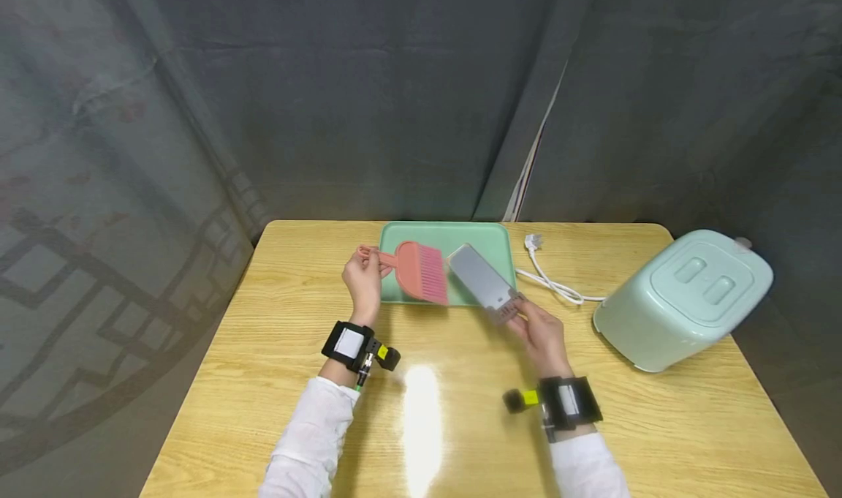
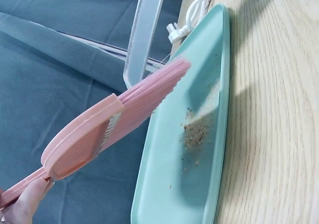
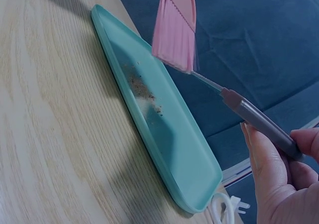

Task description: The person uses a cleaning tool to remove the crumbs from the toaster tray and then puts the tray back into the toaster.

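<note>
My left hand [image 1: 364,282] grips the handle of a pink brush [image 1: 411,270], whose wide bristles point right. In my right hand [image 1: 541,333] is a flat metal crumb tray [image 1: 483,277], pinched by its grey end [image 3: 259,122] between thumb and fingers. Brush and crumb tray are held up over a mint-green tray [image 1: 460,227]; the bristle tips come close to the crumb tray's far end. Brown crumbs [image 2: 196,133] lie in a small heap on the green tray, with a few scattered bits around it.
A pale green toaster [image 1: 684,300] with a two-slot top stands at the table's right. Its white cord [image 1: 559,288] and plug [image 1: 533,242] lie between it and the tray. Dark grey curtains [image 1: 368,103] hang behind the wooden table [image 1: 296,337].
</note>
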`<action>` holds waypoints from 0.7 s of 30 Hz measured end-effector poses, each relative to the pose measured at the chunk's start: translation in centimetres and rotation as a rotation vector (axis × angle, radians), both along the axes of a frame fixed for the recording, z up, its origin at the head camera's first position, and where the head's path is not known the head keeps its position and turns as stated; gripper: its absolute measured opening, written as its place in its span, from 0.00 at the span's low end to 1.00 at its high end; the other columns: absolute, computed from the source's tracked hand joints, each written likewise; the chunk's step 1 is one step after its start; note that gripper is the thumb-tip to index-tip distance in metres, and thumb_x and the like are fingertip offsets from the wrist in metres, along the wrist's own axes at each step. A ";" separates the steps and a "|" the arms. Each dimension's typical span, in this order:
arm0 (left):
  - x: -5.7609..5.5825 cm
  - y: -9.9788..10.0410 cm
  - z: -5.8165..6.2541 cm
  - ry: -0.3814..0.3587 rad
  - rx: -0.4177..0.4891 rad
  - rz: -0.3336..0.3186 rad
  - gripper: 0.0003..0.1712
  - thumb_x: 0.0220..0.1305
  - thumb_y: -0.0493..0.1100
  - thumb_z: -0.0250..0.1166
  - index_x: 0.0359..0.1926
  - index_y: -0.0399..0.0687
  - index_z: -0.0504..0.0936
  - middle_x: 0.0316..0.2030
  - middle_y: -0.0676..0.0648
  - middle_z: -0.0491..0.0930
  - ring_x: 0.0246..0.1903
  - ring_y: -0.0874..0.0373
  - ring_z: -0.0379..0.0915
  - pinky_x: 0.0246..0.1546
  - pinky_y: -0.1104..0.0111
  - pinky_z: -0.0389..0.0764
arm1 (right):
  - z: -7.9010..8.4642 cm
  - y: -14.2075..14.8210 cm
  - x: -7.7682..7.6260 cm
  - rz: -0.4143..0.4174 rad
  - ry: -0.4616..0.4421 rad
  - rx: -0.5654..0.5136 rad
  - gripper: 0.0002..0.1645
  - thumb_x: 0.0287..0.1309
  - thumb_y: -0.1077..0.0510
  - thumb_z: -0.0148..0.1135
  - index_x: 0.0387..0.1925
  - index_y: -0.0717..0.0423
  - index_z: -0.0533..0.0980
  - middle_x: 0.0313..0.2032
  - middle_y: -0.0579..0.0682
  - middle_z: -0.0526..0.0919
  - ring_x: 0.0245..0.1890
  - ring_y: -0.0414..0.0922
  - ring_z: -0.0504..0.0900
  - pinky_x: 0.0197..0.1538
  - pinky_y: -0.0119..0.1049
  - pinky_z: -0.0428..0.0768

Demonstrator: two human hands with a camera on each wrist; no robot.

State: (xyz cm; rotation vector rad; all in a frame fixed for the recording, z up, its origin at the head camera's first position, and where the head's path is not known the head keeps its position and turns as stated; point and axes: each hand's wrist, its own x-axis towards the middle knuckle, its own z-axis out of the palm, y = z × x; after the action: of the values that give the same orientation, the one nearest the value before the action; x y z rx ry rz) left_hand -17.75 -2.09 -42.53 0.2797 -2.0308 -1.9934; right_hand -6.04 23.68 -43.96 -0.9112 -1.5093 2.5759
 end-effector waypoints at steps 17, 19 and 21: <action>-0.2 -2.5 2.0 0.136 0.142 -0.029 0.12 0.75 0.31 0.55 0.47 0.19 0.78 0.30 0.38 0.81 0.25 0.69 0.81 0.32 0.79 0.87 | -0.1 0.6 0.0 -0.011 0.009 0.005 0.27 0.74 0.66 0.51 0.69 0.72 0.59 0.41 0.47 0.88 0.37 0.38 0.89 0.56 0.29 0.84; 0.0 -2.3 2.6 0.161 0.185 -0.058 0.12 0.75 0.30 0.55 0.47 0.18 0.77 0.29 0.42 0.80 0.25 0.68 0.82 0.32 0.78 0.88 | -0.1 0.5 -0.1 -0.013 0.006 0.010 0.27 0.74 0.66 0.51 0.69 0.72 0.59 0.39 0.46 0.88 0.37 0.38 0.89 0.55 0.29 0.84; 0.3 -1.9 3.1 0.176 0.207 -0.095 0.13 0.75 0.30 0.54 0.47 0.17 0.76 0.28 0.46 0.80 0.25 0.68 0.82 0.33 0.77 0.88 | -0.1 0.5 0.0 -0.010 -0.002 0.015 0.27 0.74 0.66 0.52 0.69 0.71 0.59 0.37 0.44 0.88 0.37 0.37 0.89 0.55 0.29 0.84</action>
State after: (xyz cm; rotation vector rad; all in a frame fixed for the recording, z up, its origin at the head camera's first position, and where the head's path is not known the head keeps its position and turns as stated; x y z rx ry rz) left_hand -17.47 -3.96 -39.39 0.0474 -1.7637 -2.2045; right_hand -6.07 24.18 -44.08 -0.9173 -1.5179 2.5541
